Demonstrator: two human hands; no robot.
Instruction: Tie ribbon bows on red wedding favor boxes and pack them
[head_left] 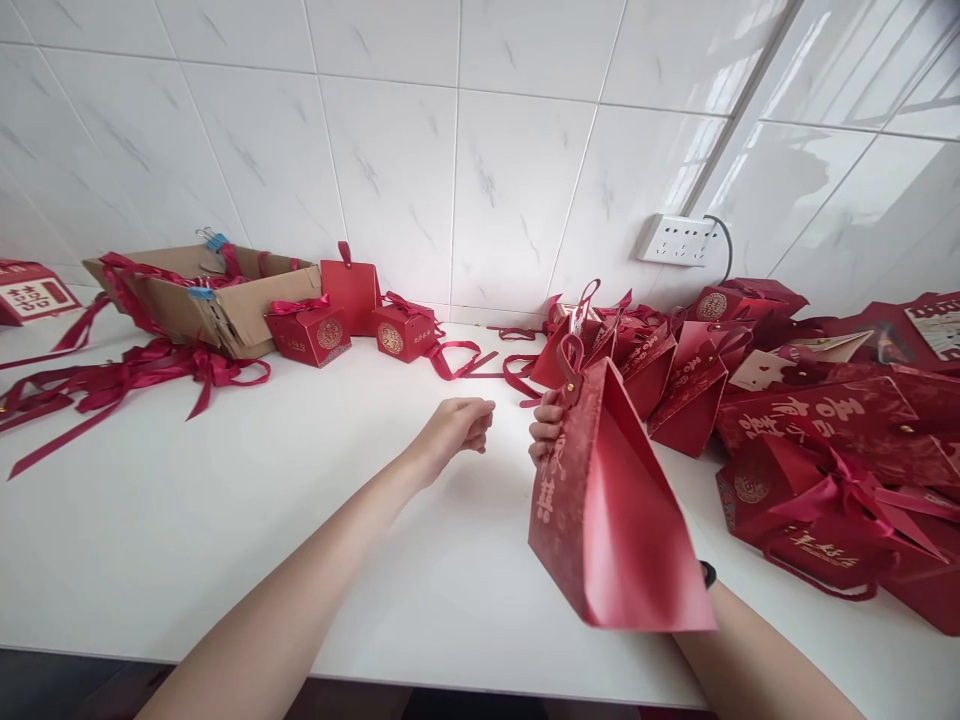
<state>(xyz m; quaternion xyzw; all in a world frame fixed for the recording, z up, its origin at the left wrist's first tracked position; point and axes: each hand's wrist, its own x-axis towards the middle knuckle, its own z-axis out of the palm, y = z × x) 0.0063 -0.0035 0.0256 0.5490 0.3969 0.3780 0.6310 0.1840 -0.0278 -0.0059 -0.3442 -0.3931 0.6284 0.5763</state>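
Note:
A red gift box (628,510) with gold characters, sloping folded sides and a small handle loop at its top is in my right hand (546,428). It is held up above the table, tilted, and covers most of that hand; only the fingers show at its left edge. My left hand (459,428) is just to the left of the box and apart from it, over the white table (247,545). Its fingers are curled in with the thumb against them, and nothing shows in them.
Many similar red boxes (686,385) crowd the table's right side, one with a ribbon bow (840,485). At the back left stand a cardboard box (247,310) of ribbons, small red boxes (309,333) and loose ribbons (142,375). A power strip (680,241) is on the tiled wall.

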